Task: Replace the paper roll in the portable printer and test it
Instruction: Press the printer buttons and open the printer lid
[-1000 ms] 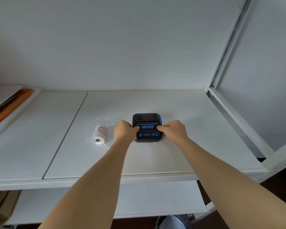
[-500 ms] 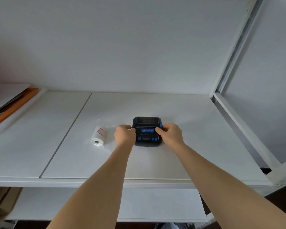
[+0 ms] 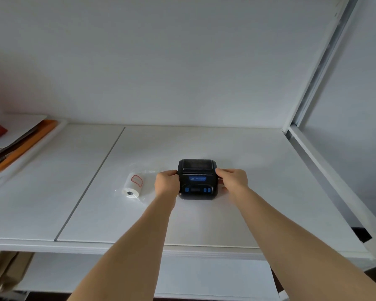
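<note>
Your hands slid from the front buttons to the sides: left hand (image 3: 167, 183) and right hand (image 3: 232, 180) grip the printer (image 3: 197, 180), probably steadying it to open.

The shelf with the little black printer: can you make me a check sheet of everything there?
Surface: white shelf, seam between two boards.
Job's things: black printer flat, lid closed; paper roll on its side in clear wrap, left of the printer.
Clutter: orange tray with papers, far left.
Hands: left hand and right hand grip the printer's sides.
Cables: nothing seen.
Surroundings: white wall behind, metal frame at right, lower shelf beneath.
</note>
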